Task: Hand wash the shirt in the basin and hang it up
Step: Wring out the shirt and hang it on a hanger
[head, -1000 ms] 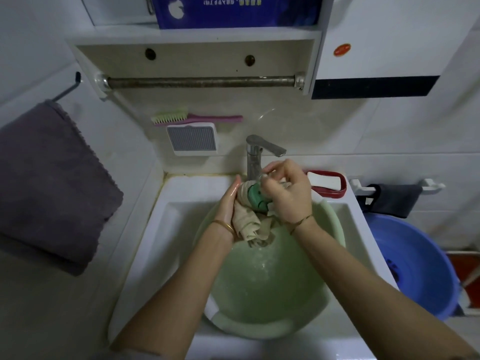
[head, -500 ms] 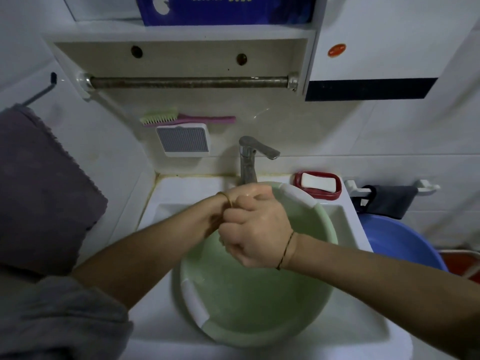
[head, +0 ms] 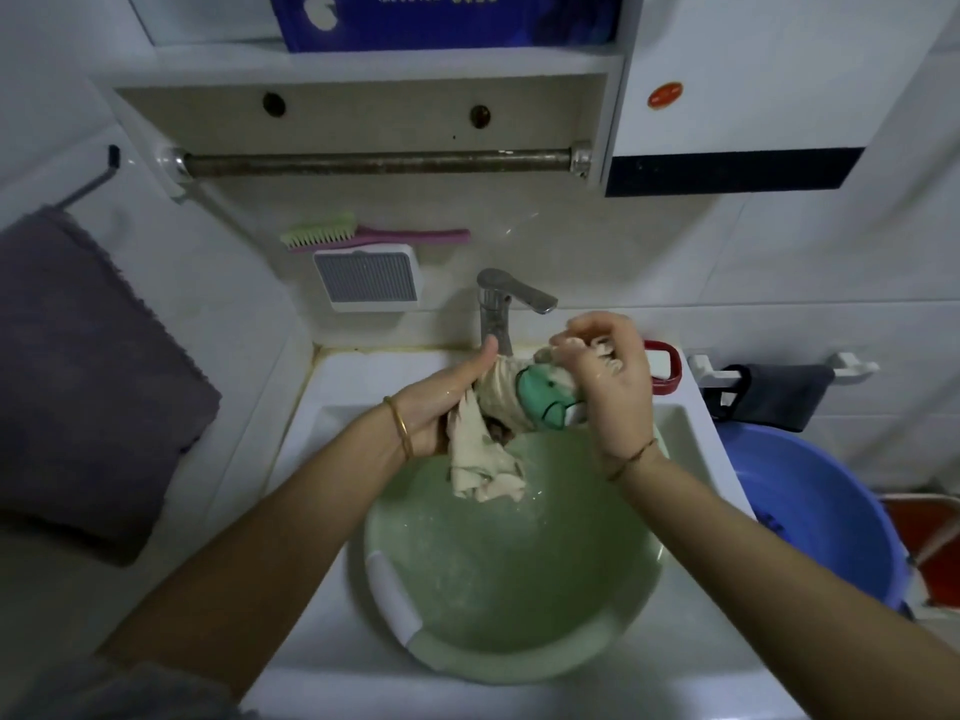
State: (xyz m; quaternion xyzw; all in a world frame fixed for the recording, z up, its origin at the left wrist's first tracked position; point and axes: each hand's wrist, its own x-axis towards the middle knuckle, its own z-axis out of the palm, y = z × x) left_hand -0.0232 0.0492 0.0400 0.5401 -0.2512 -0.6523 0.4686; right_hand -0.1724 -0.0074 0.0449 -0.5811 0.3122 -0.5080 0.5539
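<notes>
Fists just parted: left hand (head: 441, 405) and right hand (head: 610, 389), fingers clamped on the shirt (head: 480, 459), twelve o'clock over the basin (head: 519, 662); I reckon wringing continues.

Crumpled cream cloth shirt (head: 496, 402) bunched between the hands, overall shape not readable; left hand (head: 441, 405) fingers out of sight beneath it; right hand (head: 610, 381) covers its far end and most of the red oval soap dish (head: 669, 362); far rim of the round pale-green plastic basin (head: 519, 667) masked by both; blue printed packet (head: 441, 18) cut by the top edge, lettering too small; purple-grey towel (head: 78, 381) cut at left.
</notes>
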